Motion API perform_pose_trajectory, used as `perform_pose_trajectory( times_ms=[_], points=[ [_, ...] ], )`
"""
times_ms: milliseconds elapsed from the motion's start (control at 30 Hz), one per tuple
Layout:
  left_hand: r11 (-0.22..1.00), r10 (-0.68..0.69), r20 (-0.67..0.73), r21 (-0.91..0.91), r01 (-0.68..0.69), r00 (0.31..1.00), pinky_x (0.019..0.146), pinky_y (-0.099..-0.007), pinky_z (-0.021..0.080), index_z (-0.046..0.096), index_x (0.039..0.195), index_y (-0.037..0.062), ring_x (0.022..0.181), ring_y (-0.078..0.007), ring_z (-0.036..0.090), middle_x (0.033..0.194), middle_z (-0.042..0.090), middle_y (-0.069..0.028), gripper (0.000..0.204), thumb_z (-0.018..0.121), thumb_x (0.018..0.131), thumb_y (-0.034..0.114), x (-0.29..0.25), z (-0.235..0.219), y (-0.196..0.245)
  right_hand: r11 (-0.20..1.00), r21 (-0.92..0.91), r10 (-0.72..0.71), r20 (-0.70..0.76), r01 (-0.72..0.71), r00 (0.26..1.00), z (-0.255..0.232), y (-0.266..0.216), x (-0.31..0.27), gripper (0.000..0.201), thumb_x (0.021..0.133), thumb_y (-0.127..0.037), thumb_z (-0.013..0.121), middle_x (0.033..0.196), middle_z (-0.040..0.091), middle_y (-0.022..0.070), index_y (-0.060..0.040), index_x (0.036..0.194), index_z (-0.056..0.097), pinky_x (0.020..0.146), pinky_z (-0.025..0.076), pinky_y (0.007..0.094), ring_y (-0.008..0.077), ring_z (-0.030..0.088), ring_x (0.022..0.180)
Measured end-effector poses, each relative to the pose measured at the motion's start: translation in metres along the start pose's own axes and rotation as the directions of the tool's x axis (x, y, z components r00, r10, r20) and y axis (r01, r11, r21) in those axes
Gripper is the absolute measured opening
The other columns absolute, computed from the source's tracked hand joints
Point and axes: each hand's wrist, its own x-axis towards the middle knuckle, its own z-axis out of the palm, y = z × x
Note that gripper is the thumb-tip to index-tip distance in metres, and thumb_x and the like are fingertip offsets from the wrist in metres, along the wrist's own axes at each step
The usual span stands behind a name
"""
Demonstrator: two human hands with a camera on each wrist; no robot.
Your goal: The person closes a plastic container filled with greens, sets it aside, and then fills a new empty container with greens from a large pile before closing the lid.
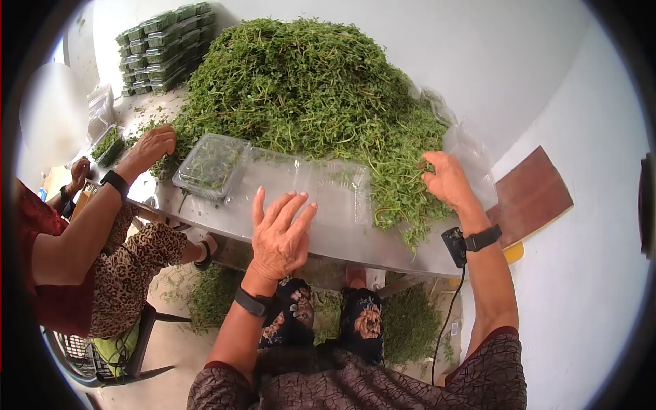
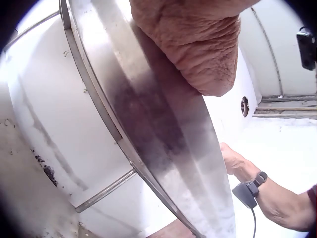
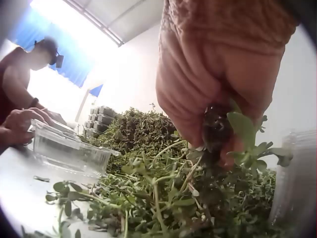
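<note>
Above the table's front edge, the left hand (image 1: 281, 232) hovers with fingers spread and holds nothing. An open clear plastic container (image 1: 335, 184) lies just beyond it. At the right end of the green leafy heap (image 1: 294, 82), the right hand (image 1: 447, 181) has its fingers curled over the stems. The right wrist view shows the right hand (image 3: 223, 74) pinching a few leafy sprigs (image 3: 247, 141) above the loose greens (image 3: 158, 198). A clear box with greens inside (image 1: 212, 164) stands left of the open container.
Stacked filled boxes (image 1: 164, 51) stand at the back left. Another person's hand (image 1: 150, 147) is near the heap's left side. Empty clear containers (image 1: 471, 154) and a reddish-brown board (image 1: 533, 195) are at the right. Greens (image 1: 212, 297) lie on the floor.
</note>
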Motion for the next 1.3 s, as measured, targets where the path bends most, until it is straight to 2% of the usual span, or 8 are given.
perform_pose_trajectory(
  times_ms=[167,333,667,767,833,933,1167,1300],
  points=[
    [0.998,0.007,-0.043,0.056,-0.005,0.999,0.113,-0.0567,0.019,0.065,0.102,0.0122,0.112,-0.0261,0.056,0.113,0.063,-0.0042,0.041,0.057,0.065,-0.003,0.0,0.001,0.003,0.997,0.051,0.055,-0.069,-0.051,0.996,0.002,0.002,-0.029,0.032,0.078,-0.006,0.063,0.1,0.063,0.0236,-0.0022,0.11,0.062,0.079,0.048,0.0449,0.0408,0.061,0.093],
    [0.999,0.011,-0.036,0.046,-0.01,0.999,0.113,-0.057,0.018,0.065,0.098,0.0123,0.112,-0.0256,0.056,0.111,0.063,-0.0027,0.038,0.055,0.065,-0.006,0.001,0.002,0.002,0.945,0.253,0.231,-0.07,-0.207,0.97,-0.005,0.0,-0.044,0.025,0.082,-0.011,0.063,0.08,0.063,0.0224,0.0006,0.105,0.064,0.067,0.048,0.0399,0.033,0.061,0.069],
    [0.99,0.139,0.023,-0.005,-0.139,0.99,0.113,-0.058,0.019,0.064,0.102,0.0126,0.113,-0.0263,0.055,0.111,0.063,-0.0026,0.039,0.057,0.067,-0.004,0.012,-0.002,0.018,0.955,0.278,0.18,-0.271,-0.102,0.946,0.009,0.021,-0.067,0.02,0.086,-0.015,0.06,0.065,0.054,0.0218,0.0045,0.093,0.058,0.058,0.042,0.0413,0.0317,0.05,0.055],
    [0.997,0.08,0.019,0.002,-0.08,0.997,0.113,-0.0582,0.019,0.063,0.106,0.0129,0.113,-0.0268,0.055,0.113,0.062,-0.0043,0.043,0.058,0.067,-0.004,0.007,0.009,0.018,0.941,0.274,0.263,-0.218,-0.2,0.94,0.012,0.027,-0.068,0.021,0.088,-0.015,0.06,0.062,0.052,0.0169,0.0053,0.091,0.058,0.055,0.042,0.0391,0.0252,0.048,0.053],
    [0.997,0.073,0.009,-0.008,-0.073,0.997,0.113,-0.058,0.019,0.062,0.109,0.0127,0.114,-0.0271,0.054,0.114,0.061,-0.0052,0.045,0.058,0.067,-0.003,0.012,0.011,0.015,0.802,0.552,0.373,-0.166,-0.227,0.913,0.007,0.013,-0.067,0.021,0.09,-0.015,0.059,0.058,0.048,0.0096,0.0056,0.089,0.057,0.052,0.041,0.0363,0.0166,0.046,0.053],
    [0.999,0.048,0.011,-0.019,-0.048,0.999,0.113,-0.0576,0.019,0.061,0.112,0.0113,0.116,-0.0277,0.053,0.115,0.06,-0.007,0.047,0.058,0.066,-0.002,0.013,0.01,0.015,0.746,0.628,0.389,-0.14,-0.222,0.911,0.008,0.013,-0.066,0.02,0.092,-0.014,0.057,0.057,0.044,0.0045,0.0055,0.09,0.058,0.05,0.042,0.0328,0.0102,0.046,0.055],
    [0.998,0.027,0.049,-0.049,-0.025,0.998,0.114,-0.0567,0.018,0.061,0.112,0.008,0.117,-0.0288,0.052,0.114,0.06,-0.0079,0.049,0.057,0.064,0.0,0.013,0.009,0.015,0.955,0.173,0.262,-0.124,-0.239,0.957,0.014,0.01,-0.077,0.035,0.087,-0.027,0.064,0.068,0.06,0.0138,0.004,0.102,0.062,0.064,0.05,0.0389,0.0276,0.058,0.061],
    [0.998,0.021,0.053,-0.061,-0.018,0.998,0.114,-0.0567,0.018,0.061,0.112,0.0077,0.117,-0.0288,0.052,0.114,0.06,-0.0079,0.049,0.057,0.063,0.001,0.014,0.009,0.016,0.969,0.056,0.246,-0.173,-0.24,0.954,0.024,0.006,-0.087,0.051,0.082,-0.036,0.069,0.096,0.065,0.0183,0.0029,0.113,0.06,0.08,0.049,0.0444,0.0346,0.061,0.089]
  ],
)
